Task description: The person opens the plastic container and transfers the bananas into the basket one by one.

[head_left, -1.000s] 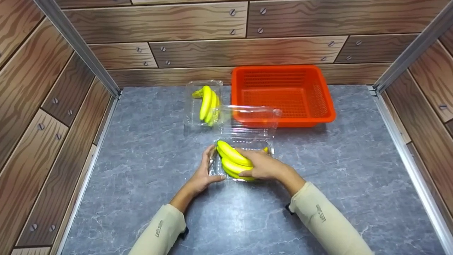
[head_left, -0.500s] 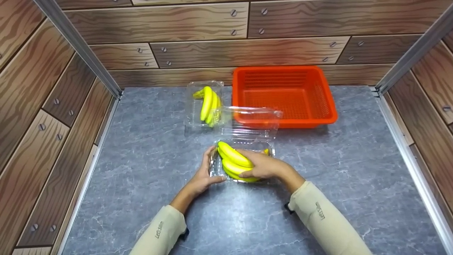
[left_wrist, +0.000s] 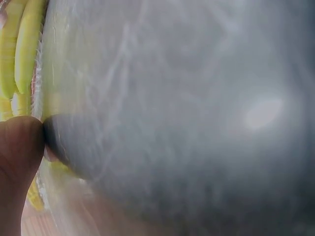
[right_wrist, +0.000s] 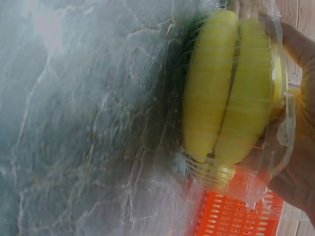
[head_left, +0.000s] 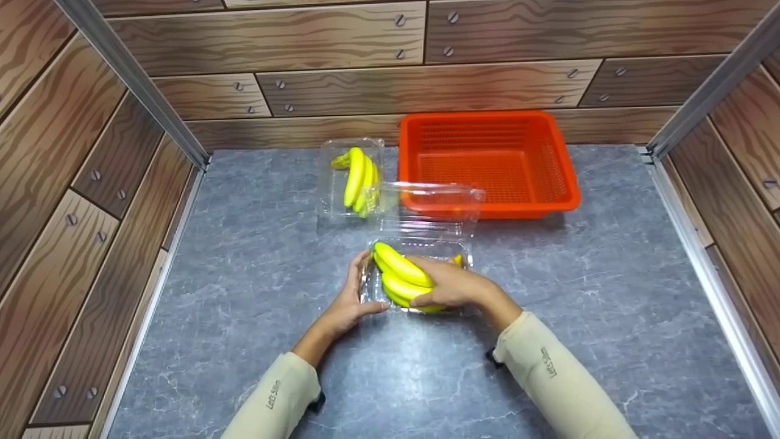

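Note:
A clear plastic clamshell container (head_left: 376, 296) lies with its lid raised on the grey surface, a bunch of bananas (head_left: 399, 265) inside it. My left hand (head_left: 345, 308) holds the container's left end, thumb on the near rim and fingers along the left side. The left wrist view shows that thumb (left_wrist: 19, 152) against the rim beside the bananas. From above, my right hand (head_left: 451, 285) grips the bunch at its right part, covering much of it. In the right wrist view, bananas (right_wrist: 209, 88) show through the clear plastic wall.
A second clear container (head_left: 332, 183) with bananas (head_left: 356, 177) stands behind, to the left. At the back right is a red-orange plastic basket (head_left: 563, 177), partly seen through the raised lid (head_left: 426, 210). Wood-patterned walls (head_left: 341, 36) enclose the surface on three sides.

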Demonstrator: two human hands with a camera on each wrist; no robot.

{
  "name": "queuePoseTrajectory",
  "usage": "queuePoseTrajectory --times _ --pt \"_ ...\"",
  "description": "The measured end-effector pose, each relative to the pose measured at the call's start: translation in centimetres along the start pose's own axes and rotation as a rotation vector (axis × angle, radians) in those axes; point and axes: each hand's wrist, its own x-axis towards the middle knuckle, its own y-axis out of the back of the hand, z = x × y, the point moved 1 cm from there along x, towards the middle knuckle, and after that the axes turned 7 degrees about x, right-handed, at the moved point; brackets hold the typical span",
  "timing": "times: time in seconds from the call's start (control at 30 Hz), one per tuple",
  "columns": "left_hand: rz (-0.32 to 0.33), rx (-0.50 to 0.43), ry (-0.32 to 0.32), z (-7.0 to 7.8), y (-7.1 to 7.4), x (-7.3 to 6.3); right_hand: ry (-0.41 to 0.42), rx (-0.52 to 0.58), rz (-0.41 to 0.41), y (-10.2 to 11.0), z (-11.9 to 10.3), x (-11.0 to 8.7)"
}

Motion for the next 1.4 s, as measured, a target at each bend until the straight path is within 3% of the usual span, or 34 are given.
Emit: queuePoseTrajectory --times 0.47,0.87,1.4 --pt "0.020 -0.011 -0.004 -0.20 0.10 0.07 -0.026 0.068 -0.013 0.11 0.00 0.26" --pt "0.012 -0.052 -0.008 -0.25 0.00 0.16 -0.014 0.054 -0.002 0.09 0.00 0.30" --pt "0.029 -0.031 -0.002 -0.14 -0.14 0.15 -0.031 0.056 -0.014 0.17 0.33 0.33"
